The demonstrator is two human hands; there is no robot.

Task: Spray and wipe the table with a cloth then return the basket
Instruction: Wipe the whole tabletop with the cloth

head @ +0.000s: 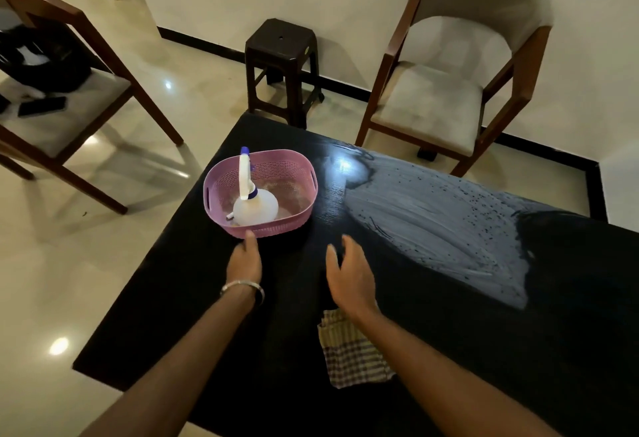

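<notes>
A pink plastic basket (297, 173) stands on the black table (193, 284) near its left side. A white spray bottle (255, 206) with a blue-tipped nozzle sits upright inside it. My left hand (244, 260) is open, its fingertips touching the basket's near rim. My right hand (351, 274) hovers open over the table, just right of the basket, holding nothing. A checked cloth (352, 353) lies flat on the table under my right forearm. A wide wet, streaked patch (442, 222) covers the table's right half.
A dark plastic stool (281, 66) stands beyond the table's far edge. A wooden chair with a pale cushion (446, 97) is at the back right. Another wooden chair (69, 97) with dark items on its seat is at the left. Glossy tiled floor surrounds the table.
</notes>
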